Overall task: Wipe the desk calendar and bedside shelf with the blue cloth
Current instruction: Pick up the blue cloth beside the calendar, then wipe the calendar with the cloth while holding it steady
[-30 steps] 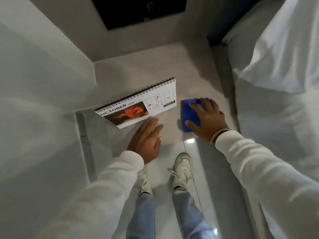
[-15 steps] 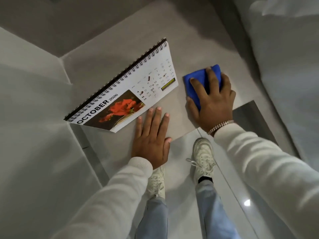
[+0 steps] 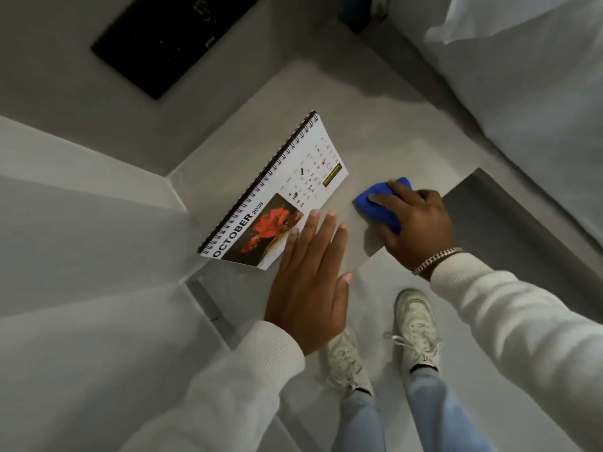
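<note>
A spiral-bound desk calendar [image 3: 280,187], open at October with a red flower picture, stands on the grey bedside shelf [image 3: 385,132], towards its left side. My left hand [image 3: 310,282] lies flat with fingers spread at the shelf's front edge, fingertips touching the calendar's lower corner. To the right, my right hand [image 3: 414,220] presses the folded blue cloth [image 3: 378,203] onto the shelf near its front edge. Part of the cloth is hidden under my fingers.
A white bed with a pillow [image 3: 535,76] runs along the right of the shelf. A black panel [image 3: 169,40] sits on the wall behind. A white wall [image 3: 81,223] closes the left side. My white shoes [image 3: 414,327] stand on the glossy floor below.
The view has swung, so the shelf appears more tilted. My right hand with the cloth has slid towards the shelf's front edge. My left hand has reached up to the calendar's corner.
</note>
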